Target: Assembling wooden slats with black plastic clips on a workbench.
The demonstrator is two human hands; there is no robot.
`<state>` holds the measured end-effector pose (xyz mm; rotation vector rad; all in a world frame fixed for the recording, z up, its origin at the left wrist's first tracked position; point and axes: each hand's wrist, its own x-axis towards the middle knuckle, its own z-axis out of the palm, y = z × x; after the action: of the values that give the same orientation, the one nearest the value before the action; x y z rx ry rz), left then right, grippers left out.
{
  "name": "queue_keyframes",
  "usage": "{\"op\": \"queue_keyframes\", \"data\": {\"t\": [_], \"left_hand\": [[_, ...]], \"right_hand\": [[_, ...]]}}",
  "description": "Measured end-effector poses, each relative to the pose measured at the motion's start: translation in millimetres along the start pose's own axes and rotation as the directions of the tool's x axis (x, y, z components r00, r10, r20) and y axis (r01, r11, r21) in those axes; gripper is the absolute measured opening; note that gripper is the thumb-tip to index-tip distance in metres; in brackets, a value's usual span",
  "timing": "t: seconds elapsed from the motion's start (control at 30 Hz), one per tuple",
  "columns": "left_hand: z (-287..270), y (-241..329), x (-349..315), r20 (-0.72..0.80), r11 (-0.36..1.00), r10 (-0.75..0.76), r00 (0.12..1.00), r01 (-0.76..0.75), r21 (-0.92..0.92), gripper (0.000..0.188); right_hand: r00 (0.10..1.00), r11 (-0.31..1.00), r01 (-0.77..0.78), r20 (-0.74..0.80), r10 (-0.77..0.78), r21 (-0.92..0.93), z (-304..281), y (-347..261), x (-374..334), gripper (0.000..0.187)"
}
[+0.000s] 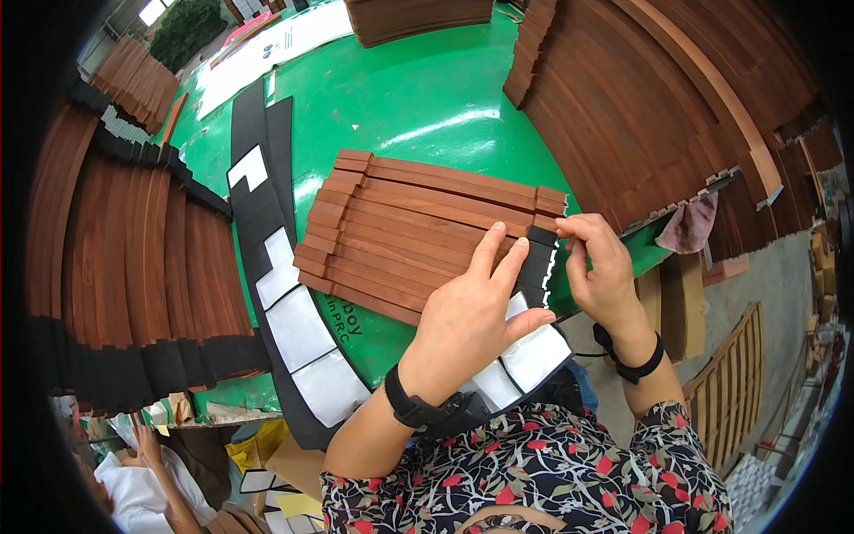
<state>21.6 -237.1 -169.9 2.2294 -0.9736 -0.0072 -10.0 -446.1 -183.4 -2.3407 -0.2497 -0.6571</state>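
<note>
A row of reddish-brown wooden slats (418, 209) lies side by side on the green tabletop, each with a thicker block near its end. Black pads (538, 258) cover the right ends of the nearer slats, while the farther ones show bare wood there. My left hand (471, 311) rests on the slats beside the pads, its fingers stretched and spread. At the slats' right end, my right hand (600, 267) has thumb and forefinger pinched by the edge of the last pad; whatever is between them is too small to make out. Both wrists wear black bands.
Black foam strips with white backing squares (307, 325) lie left of the slats, and another white-backed piece (538, 356) sits under my left wrist. Stacked slats rise at left (133, 240) and right (632, 107). A pinkish cloth (689, 222) hangs right. Another person (151, 489) is lower left.
</note>
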Motion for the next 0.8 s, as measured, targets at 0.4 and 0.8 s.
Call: {"op": "queue_keyframes", "data": {"t": [0.4,0.8], "left_hand": [[-2,2,0,0.012,0.999,-0.045,0.999,0.045,0.007,0.073],[-4,5,1,0.055,0.996,-0.085,0.995,0.085,0.007,0.074]], "right_hand": [[0.988,0.962,0.153,0.039,-0.148,-0.224,5,-3,1,0.037],[0.991,0.999,-0.034,-0.128,0.031,-0.019,3,1,-8,0.034]]}}
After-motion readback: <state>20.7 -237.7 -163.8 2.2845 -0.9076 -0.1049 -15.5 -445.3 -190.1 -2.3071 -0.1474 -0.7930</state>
